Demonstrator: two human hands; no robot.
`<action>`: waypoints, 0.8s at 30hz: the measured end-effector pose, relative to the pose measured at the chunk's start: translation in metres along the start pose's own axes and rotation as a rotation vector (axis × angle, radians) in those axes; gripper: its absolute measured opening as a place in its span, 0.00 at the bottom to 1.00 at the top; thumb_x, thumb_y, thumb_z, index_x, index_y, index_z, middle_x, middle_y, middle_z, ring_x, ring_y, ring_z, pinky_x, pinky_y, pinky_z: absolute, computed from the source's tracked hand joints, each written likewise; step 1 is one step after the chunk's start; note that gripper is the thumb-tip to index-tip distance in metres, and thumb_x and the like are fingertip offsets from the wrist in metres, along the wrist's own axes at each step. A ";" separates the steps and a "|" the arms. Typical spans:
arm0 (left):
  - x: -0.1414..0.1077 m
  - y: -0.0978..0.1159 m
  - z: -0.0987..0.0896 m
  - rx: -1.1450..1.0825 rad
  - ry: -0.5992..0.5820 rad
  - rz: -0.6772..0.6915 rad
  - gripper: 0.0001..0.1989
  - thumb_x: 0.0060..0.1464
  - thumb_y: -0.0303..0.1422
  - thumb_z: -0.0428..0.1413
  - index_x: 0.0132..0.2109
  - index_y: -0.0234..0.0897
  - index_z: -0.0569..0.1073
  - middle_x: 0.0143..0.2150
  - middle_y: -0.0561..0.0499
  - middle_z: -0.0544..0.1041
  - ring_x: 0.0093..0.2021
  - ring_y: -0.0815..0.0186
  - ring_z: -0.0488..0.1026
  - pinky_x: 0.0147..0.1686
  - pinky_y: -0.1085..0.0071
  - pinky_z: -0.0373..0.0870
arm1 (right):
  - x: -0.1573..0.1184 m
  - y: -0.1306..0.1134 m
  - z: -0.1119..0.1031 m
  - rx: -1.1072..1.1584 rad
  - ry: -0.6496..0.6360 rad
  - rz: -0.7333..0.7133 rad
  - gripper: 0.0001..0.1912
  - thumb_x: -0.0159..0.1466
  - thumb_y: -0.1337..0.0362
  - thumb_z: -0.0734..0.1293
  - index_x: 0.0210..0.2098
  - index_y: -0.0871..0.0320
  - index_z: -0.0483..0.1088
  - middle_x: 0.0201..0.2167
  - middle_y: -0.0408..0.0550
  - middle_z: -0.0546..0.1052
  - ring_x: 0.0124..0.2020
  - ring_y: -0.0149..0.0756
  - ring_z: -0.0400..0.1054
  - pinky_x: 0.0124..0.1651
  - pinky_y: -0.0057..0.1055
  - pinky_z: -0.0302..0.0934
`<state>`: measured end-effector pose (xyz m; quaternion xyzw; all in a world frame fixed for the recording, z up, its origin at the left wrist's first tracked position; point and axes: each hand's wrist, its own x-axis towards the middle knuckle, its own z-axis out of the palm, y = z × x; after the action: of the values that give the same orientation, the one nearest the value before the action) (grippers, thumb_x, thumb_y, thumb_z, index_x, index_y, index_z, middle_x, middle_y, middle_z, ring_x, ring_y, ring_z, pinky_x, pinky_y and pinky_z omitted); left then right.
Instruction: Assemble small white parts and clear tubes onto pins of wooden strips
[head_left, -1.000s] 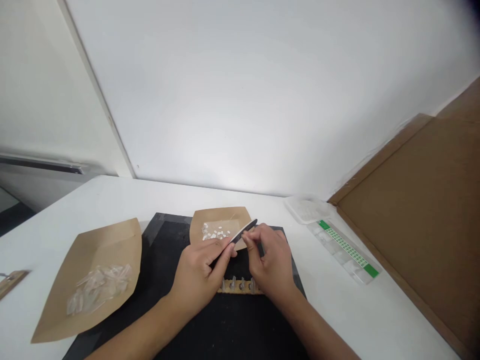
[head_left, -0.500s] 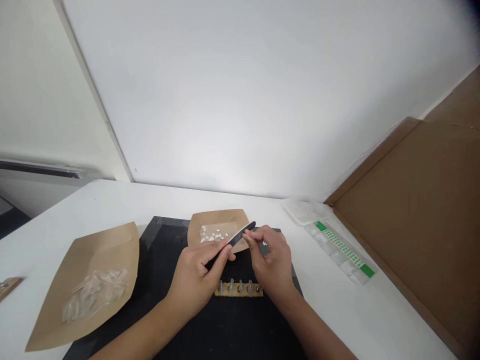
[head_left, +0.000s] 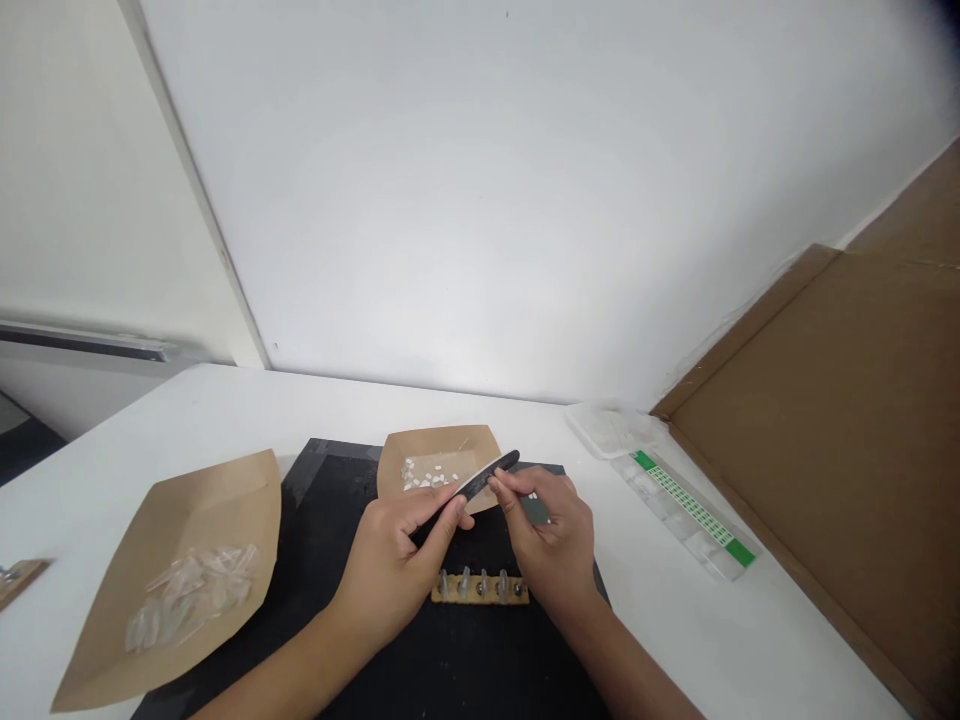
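Note:
My left hand (head_left: 397,545) is closed around a black nail file (head_left: 480,482) with a pale edge, its far end slanting up to the right. My right hand (head_left: 551,520) pinches at the file's flat side; whatever is between its fingertips is too small to make out. Beneath the hands, a tan strip (head_left: 470,590) carries several clear nail tips standing upright on small round mounts. Just behind the file sits a small brown paper tray (head_left: 401,445) with little white oval pieces in it. A dark green patch partly shows behind my right fingers.
A larger brown paper tray (head_left: 187,500) with clear nail tips (head_left: 199,590) stands at left. Under the hands lies a black mat (head_left: 360,660). On the right are a clear plastic pack with a green strip (head_left: 694,510), a clear container (head_left: 611,428) and a cardboard panel (head_left: 825,400).
The whole view has shifted slightly, so everything sits a little lower. Both hands keep their grip at the nail file, with only a slight shift of the right fingers.

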<state>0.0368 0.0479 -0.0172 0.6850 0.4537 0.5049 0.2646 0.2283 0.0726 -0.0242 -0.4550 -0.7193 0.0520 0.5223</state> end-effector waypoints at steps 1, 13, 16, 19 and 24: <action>0.000 0.000 0.000 0.012 -0.003 0.002 0.13 0.68 0.34 0.57 0.35 0.40 0.82 0.34 0.55 0.84 0.33 0.66 0.82 0.38 0.74 0.78 | 0.000 0.000 0.000 -0.003 -0.010 0.001 0.05 0.71 0.65 0.71 0.37 0.52 0.76 0.34 0.41 0.83 0.36 0.38 0.77 0.45 0.37 0.60; -0.003 -0.014 0.003 0.229 0.043 0.388 0.15 0.67 0.25 0.57 0.58 0.37 0.79 0.44 0.46 0.85 0.41 0.65 0.83 0.47 0.71 0.81 | 0.001 -0.008 -0.006 -0.043 -0.123 0.198 0.11 0.72 0.58 0.67 0.33 0.53 0.74 0.31 0.43 0.81 0.35 0.41 0.74 0.44 0.37 0.61; -0.005 -0.015 0.002 0.304 0.038 0.413 0.15 0.68 0.25 0.56 0.58 0.35 0.78 0.45 0.44 0.84 0.42 0.64 0.83 0.47 0.70 0.82 | 0.001 -0.007 -0.005 0.022 -0.134 0.289 0.13 0.72 0.55 0.67 0.33 0.53 0.74 0.31 0.45 0.81 0.35 0.41 0.74 0.42 0.35 0.62; -0.005 -0.016 0.001 0.340 0.015 0.426 0.15 0.68 0.25 0.55 0.59 0.36 0.78 0.46 0.44 0.84 0.43 0.64 0.83 0.47 0.69 0.83 | 0.000 -0.008 -0.004 0.049 -0.156 0.300 0.14 0.72 0.54 0.66 0.32 0.53 0.73 0.31 0.45 0.80 0.35 0.41 0.73 0.41 0.35 0.62; -0.005 -0.018 0.000 0.422 0.000 0.459 0.16 0.69 0.26 0.55 0.61 0.36 0.76 0.47 0.44 0.84 0.43 0.62 0.84 0.47 0.67 0.83 | 0.001 -0.009 0.000 0.079 -0.158 0.355 0.14 0.71 0.54 0.66 0.32 0.53 0.73 0.29 0.44 0.79 0.33 0.40 0.73 0.39 0.34 0.63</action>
<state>0.0298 0.0516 -0.0339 0.8094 0.3819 0.4462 -0.0046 0.2230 0.0683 -0.0185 -0.5484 -0.6639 0.2071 0.4643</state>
